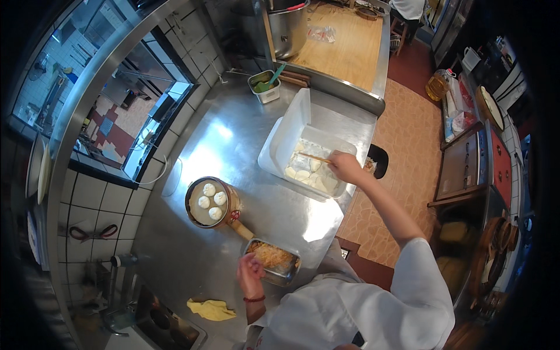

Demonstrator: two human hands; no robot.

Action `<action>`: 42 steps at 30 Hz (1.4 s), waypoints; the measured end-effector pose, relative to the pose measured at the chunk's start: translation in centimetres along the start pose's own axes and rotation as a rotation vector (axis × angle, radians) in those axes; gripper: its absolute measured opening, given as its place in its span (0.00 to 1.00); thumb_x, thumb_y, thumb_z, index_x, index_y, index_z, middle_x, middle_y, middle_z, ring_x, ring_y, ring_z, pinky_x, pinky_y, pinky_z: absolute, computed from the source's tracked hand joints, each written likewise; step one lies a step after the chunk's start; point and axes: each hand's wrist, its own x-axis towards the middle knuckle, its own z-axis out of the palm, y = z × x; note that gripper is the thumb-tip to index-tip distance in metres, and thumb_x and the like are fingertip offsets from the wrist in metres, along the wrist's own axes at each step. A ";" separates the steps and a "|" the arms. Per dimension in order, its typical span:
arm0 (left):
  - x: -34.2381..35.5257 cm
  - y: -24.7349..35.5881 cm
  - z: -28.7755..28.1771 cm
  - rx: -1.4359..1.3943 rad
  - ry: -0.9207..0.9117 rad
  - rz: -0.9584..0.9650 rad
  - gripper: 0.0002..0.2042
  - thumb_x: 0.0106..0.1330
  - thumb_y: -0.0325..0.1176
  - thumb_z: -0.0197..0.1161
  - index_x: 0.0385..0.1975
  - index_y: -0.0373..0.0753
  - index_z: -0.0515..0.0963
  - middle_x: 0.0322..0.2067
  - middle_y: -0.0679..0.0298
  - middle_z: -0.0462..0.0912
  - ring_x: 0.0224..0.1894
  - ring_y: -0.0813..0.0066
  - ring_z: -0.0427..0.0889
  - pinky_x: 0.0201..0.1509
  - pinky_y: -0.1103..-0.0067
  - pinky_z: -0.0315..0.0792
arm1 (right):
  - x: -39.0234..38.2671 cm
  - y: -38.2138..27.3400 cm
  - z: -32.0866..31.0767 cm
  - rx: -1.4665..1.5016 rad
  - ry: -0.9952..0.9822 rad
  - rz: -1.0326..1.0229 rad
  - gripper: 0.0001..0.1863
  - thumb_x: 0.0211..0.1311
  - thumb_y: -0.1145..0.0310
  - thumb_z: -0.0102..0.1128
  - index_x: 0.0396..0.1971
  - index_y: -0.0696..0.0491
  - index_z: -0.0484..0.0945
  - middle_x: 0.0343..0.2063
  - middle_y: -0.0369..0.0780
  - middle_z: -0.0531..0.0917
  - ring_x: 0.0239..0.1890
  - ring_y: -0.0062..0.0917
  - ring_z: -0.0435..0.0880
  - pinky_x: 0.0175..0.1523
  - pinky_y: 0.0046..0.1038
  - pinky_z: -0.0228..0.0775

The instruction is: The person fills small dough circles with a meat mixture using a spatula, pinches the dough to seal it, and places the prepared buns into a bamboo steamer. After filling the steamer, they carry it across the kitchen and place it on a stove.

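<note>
My right hand (pixel 346 167) is closed on a thin wooden stick (pixel 315 157), held over a white plastic bin (pixel 265 153) that stands near the right edge of the steel counter. Pale flat dough pieces (pixel 301 175) lie in flour inside it. Low in the view, my left hand (pixel 251 273) has its fingers curled in at the left side of a metal tray (pixel 284 279) of orange-brown shredded filling (pixel 272 255); what the fingers hold, if anything, I cannot make out. Several white pleated buns (pixel 209 189) sit in a round steamer (pixel 234 201) to the left.
A wooden handle (pixel 241 230) lies between steamer and tray. A yellow cloth (pixel 211 310) rests at the lower left. At the back stand a small metal container (pixel 268 93) with a green utensil, and a large pot (pixel 290 32) beside a wooden board (pixel 344 52).
</note>
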 end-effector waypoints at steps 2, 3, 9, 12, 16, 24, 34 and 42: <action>0.9 -0.7 1.4 -0.036 -0.002 -0.048 0.17 0.73 0.47 0.48 0.40 0.38 0.75 0.24 0.69 0.73 0.21 0.81 0.64 0.24 0.81 0.58 | 3.2 0.7 3.7 0.093 0.037 0.008 0.08 0.54 0.68 0.58 0.32 0.54 0.80 0.33 0.44 0.79 0.36 0.41 0.80 0.41 0.39 0.73; 1.1 -1.0 2.2 -0.040 -0.014 -0.047 0.17 0.73 0.47 0.48 0.39 0.38 0.75 0.24 0.68 0.73 0.21 0.81 0.64 0.24 0.81 0.58 | 4.6 0.9 4.7 0.075 0.019 -0.002 0.09 0.53 0.68 0.58 0.33 0.54 0.80 0.33 0.44 0.79 0.37 0.41 0.80 0.41 0.39 0.73; 0.6 -2.8 5.7 -0.011 -0.050 -0.038 0.16 0.72 0.45 0.48 0.40 0.38 0.74 0.25 0.66 0.74 0.21 0.79 0.65 0.24 0.81 0.59 | 7.5 1.0 4.6 0.059 -0.088 -0.190 0.12 0.48 0.68 0.58 0.35 0.51 0.81 0.33 0.42 0.79 0.38 0.38 0.80 0.42 0.39 0.74; 1.0 -3.8 5.7 -0.033 -0.044 -0.053 0.18 0.73 0.46 0.47 0.42 0.36 0.73 0.26 0.63 0.77 0.21 0.80 0.66 0.23 0.82 0.59 | 7.6 1.5 4.0 0.034 -0.145 -0.214 0.13 0.46 0.66 0.61 0.34 0.51 0.81 0.33 0.42 0.79 0.38 0.38 0.80 0.41 0.38 0.74; 1.5 -3.9 6.4 -0.001 -0.050 -0.082 0.17 0.73 0.46 0.47 0.43 0.37 0.73 0.27 0.65 0.76 0.22 0.78 0.67 0.25 0.81 0.60 | 7.5 1.2 2.7 0.091 -0.156 -0.223 0.13 0.41 0.66 0.66 0.32 0.51 0.81 0.32 0.41 0.79 0.38 0.39 0.80 0.40 0.38 0.73; 3.2 -4.6 7.7 0.093 -0.101 -0.068 0.18 0.74 0.44 0.46 0.50 0.36 0.71 0.40 0.60 0.78 0.36 0.72 0.77 0.37 0.77 0.72 | 3.6 1.2 -3.0 0.516 -0.299 0.026 0.13 0.45 0.67 0.72 0.27 0.53 0.76 0.22 0.32 0.75 0.28 0.21 0.75 0.35 0.25 0.67; 3.3 -6.0 12.6 -0.424 -0.453 -0.261 0.25 0.76 0.47 0.37 0.61 0.33 0.62 0.60 0.54 0.67 0.64 0.59 0.65 0.67 0.65 0.61 | -9.6 -14.4 -3.0 1.069 -0.315 0.054 0.12 0.56 0.65 0.68 0.36 0.56 0.82 0.23 0.33 0.73 0.25 0.18 0.72 0.30 0.22 0.65; -0.8 -4.4 6.2 -0.394 -0.384 -0.216 0.24 0.76 0.47 0.39 0.60 0.33 0.64 0.59 0.54 0.68 0.64 0.61 0.66 0.68 0.65 0.60 | -12.1 -21.5 -1.2 0.886 -0.083 -0.070 0.12 0.58 0.67 0.65 0.37 0.59 0.80 0.27 0.37 0.71 0.26 0.20 0.70 0.30 0.23 0.63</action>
